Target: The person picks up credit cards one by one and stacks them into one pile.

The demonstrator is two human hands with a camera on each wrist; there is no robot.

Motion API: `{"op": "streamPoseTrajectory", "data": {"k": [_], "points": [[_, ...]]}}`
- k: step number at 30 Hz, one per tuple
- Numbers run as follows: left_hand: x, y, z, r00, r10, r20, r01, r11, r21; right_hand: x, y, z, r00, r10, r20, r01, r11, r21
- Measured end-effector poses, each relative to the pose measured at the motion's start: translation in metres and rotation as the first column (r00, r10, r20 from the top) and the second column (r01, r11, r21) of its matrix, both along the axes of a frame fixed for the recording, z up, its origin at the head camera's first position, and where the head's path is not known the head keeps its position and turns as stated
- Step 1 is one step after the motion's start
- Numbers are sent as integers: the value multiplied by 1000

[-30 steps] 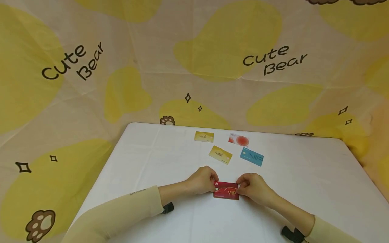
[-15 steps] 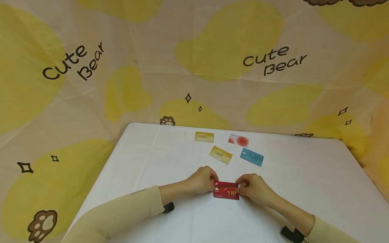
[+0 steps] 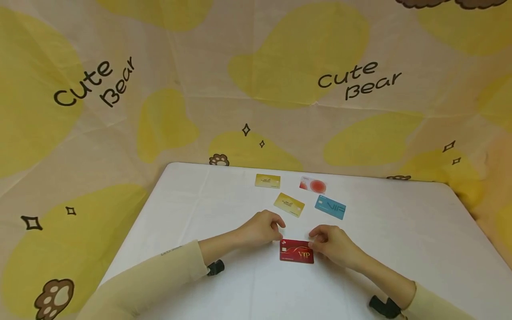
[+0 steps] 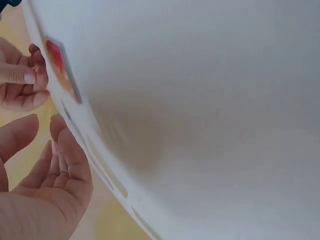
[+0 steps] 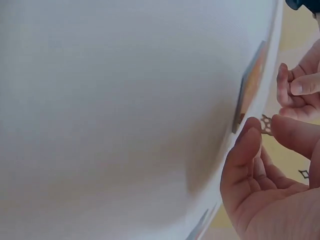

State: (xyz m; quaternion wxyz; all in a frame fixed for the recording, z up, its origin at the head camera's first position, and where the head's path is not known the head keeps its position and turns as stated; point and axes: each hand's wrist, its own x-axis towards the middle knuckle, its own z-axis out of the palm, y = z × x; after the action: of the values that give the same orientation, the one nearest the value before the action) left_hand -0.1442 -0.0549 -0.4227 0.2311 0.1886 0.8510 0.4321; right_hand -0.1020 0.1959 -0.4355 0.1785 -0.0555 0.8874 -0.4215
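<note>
One red card (image 3: 296, 252), one blue card (image 3: 330, 207), two gold cards (image 3: 267, 181) (image 3: 289, 204), one white-and-red card (image 3: 313, 185), two hands (image 3: 260, 227) (image 3: 337, 245), one table (image 3: 400, 231)

Two beige fabric sleeves (image 3: 152, 280) are worn, the left one marked with small dark lettering (image 3: 171, 250); a blocky black wrist camera (image 3: 216, 267) is worn on each side.

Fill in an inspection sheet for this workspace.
Surface: white rectangular table with rounded corners.
Job's things: red rectangular plastic-looking VIP card, lettered side up.
Clutter: farther gold rectangular card, nearer gold rectangular card, blue rectangular card, white rectangular card with a red circle; all beyond the red card.
Hands: left hand at the red card's far-left corner, right hand at its far-right corner; contact unclear.
Cables: nothing seen.
Surroundings: beige-and-yellow fabric backdrop.
</note>
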Motion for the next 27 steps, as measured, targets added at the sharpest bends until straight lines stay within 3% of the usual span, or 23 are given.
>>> {"op": "streamPoseTrajectory", "data": {"k": [10, 15, 27], "points": [[-22, -13, 13, 997, 43, -70, -37, 996, 75, -18, 3, 17, 999, -48, -4, 48, 999, -24], [-32, -14, 15, 996, 59, -71, -52, 994, 100, -26, 4, 25, 999, -47, -21, 45, 997, -58], [-53, -12, 9, 983, 148, -108, -137, 986, 99, -48, 3, 25, 998, -67, -23, 65, 994, -88]]}}
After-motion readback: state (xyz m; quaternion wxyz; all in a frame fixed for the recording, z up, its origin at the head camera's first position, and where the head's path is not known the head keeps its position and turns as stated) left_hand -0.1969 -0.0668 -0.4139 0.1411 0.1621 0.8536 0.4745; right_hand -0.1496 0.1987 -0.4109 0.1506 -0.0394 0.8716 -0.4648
